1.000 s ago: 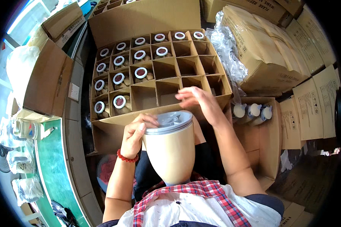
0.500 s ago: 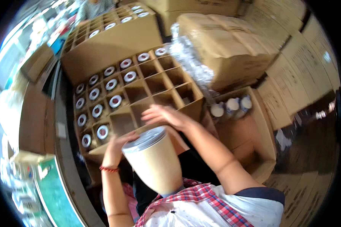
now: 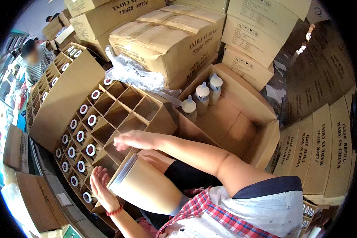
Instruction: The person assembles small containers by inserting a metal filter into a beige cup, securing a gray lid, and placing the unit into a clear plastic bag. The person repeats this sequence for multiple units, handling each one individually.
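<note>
A large cream, tapered container (image 3: 144, 184) with a grey, see-through rim stands tilted between my lap and chest. My left hand (image 3: 101, 186) is beside its rim, palm inward, fingers loosely bent and apart; whether it touches the rim I cannot tell. Past the rim, my right hand (image 3: 133, 139) hovers over the divided carton (image 3: 162, 119), fingers stretched out and slightly blurred. Nothing shows in either hand. Inside that carton, several round white-ringed tops with dark red centres, such as this bottle top (image 3: 91, 150), fill the left compartments.
To the right is an open carton (image 3: 261, 152) with three pale flasks (image 3: 202, 93) with pointed tops along its left wall. Crumpled plastic wrap (image 3: 137, 73) lies beside a large closed carton (image 3: 166, 35). Another divided carton (image 3: 67, 105) and a person in stripes (image 3: 43, 59) are far left.
The view has swung right, shifting the cartons leftward. My left hand, at the container's lid before, is now lower at its side. My right hand stays stretched out over the divided carton.
</note>
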Tool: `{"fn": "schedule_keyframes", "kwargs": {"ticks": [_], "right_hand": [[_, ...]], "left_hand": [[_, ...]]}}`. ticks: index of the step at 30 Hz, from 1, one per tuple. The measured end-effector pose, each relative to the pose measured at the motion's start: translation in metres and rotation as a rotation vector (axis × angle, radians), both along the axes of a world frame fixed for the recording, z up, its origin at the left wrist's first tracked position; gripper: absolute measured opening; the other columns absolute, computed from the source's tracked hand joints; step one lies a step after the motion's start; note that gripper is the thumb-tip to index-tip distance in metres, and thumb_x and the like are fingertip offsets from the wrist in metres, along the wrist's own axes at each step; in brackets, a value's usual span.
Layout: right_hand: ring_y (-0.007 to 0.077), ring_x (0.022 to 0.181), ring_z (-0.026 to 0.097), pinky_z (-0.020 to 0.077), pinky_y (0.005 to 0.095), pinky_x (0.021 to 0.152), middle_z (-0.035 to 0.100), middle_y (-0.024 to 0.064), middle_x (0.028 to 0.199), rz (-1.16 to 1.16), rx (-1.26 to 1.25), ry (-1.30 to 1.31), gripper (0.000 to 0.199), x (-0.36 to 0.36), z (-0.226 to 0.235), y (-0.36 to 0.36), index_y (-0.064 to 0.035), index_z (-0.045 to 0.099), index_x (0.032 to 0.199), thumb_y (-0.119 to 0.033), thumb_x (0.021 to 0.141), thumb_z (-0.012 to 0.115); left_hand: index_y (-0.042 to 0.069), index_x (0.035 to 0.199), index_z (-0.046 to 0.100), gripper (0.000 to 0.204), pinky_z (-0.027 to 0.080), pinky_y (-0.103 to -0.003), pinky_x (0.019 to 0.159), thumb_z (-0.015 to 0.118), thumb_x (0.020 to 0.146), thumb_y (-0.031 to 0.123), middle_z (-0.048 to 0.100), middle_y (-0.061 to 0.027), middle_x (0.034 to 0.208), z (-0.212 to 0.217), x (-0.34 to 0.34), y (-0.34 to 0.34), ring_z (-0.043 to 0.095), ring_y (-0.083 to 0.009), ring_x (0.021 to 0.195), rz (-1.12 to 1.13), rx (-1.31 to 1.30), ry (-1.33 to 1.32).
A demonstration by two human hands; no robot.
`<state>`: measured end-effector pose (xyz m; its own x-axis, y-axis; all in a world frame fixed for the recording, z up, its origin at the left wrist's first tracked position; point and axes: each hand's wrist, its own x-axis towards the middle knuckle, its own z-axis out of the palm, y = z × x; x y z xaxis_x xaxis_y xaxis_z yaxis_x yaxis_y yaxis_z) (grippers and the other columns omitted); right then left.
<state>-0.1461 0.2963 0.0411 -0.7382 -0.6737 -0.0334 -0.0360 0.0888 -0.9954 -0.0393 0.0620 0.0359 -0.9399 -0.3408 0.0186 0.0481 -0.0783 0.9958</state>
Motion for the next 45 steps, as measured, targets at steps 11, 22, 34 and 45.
{"fn": "schedule_keyframes", "kwargs": {"ticks": [11, 22, 34, 45], "right_hand": [[0.0360, 0.104, 0.062, 0.0520, 0.0428, 0.087, 0.061, 0.0217, 0.113, 0.164, 0.348, 0.487, 0.067, 0.069, 0.050, 0.002, -0.0077, 0.058, 0.121, -0.062, 0.097, 0.028], [0.0248, 0.123, 0.052, 0.0365, 0.0373, 0.107, 0.056, 0.0203, 0.132, 0.351, -0.224, -0.633, 0.070, 0.017, 0.001, -0.034, 0.0023, 0.043, 0.139, -0.054, 0.100, 0.029], [0.0334, 0.135, 0.040, 0.0335, 0.0443, 0.112, 0.042, 0.0246, 0.144, 0.548, -0.558, -0.963, 0.066, -0.004, -0.047, -0.053, 0.0026, 0.037, 0.141, -0.049, 0.102, 0.026], [0.0311, 0.129, 0.048, 0.0346, 0.0417, 0.110, 0.054, 0.0219, 0.133, 0.242, 0.022, -0.241, 0.060, 0.013, 0.031, -0.012, 0.0052, 0.048, 0.134, -0.043, 0.103, 0.030]], "left_hand": [[0.005, 0.092, 0.059, 0.038, 0.036, -0.052, 0.109, 0.042, 0.100, 0.038, 0.036, -0.0209, 0.148, -0.039, 0.049, -0.009, 0.042, -0.0367, 0.132, -0.337, 0.580, 0.105], [-0.002, 0.091, 0.070, 0.031, 0.037, -0.043, 0.102, 0.052, 0.097, 0.023, 0.065, -0.0170, 0.114, 0.044, 0.034, 0.027, 0.057, -0.0329, 0.110, -0.365, -0.490, 0.259], [0.002, 0.098, 0.069, 0.016, 0.045, -0.035, 0.084, 0.061, 0.090, 0.014, 0.067, -0.0108, 0.100, 0.082, 0.039, 0.059, 0.063, -0.0266, 0.095, -0.226, -0.812, 0.246], [0.005, 0.100, 0.069, 0.026, 0.035, -0.045, 0.105, 0.054, 0.097, 0.026, 0.065, -0.0154, 0.116, -0.010, 0.046, -0.010, 0.050, -0.0318, 0.123, -0.390, 0.223, 0.140]]}}
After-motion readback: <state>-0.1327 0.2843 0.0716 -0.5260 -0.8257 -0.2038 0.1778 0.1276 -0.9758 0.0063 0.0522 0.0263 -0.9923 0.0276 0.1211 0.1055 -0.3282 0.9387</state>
